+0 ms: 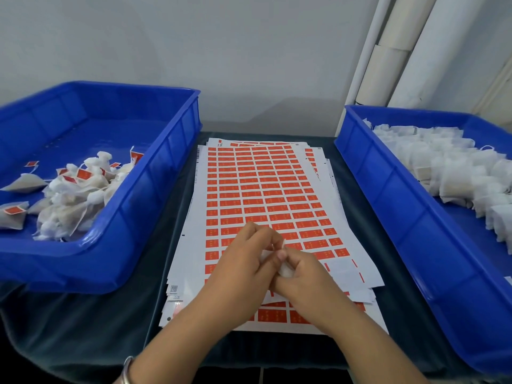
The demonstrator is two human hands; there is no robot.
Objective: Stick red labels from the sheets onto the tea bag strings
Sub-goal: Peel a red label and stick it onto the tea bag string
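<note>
A stack of white sheets [266,195] covered in rows of red labels lies in the middle of the dark cloth. Both hands meet over its near part. My left hand [243,256] and my right hand [299,275] together pinch a small white tea bag [285,268], mostly hidden by the fingers. Its string cannot be made out. Several labels are gone from the sheet's near right corner [342,268].
A blue bin [155,173] on the left holds tea bags with red labels [72,195]. A blue bin [388,195] on the right holds a heap of unlabelled white tea bags [454,173]. White pipes [393,51] stand against the wall at the back right.
</note>
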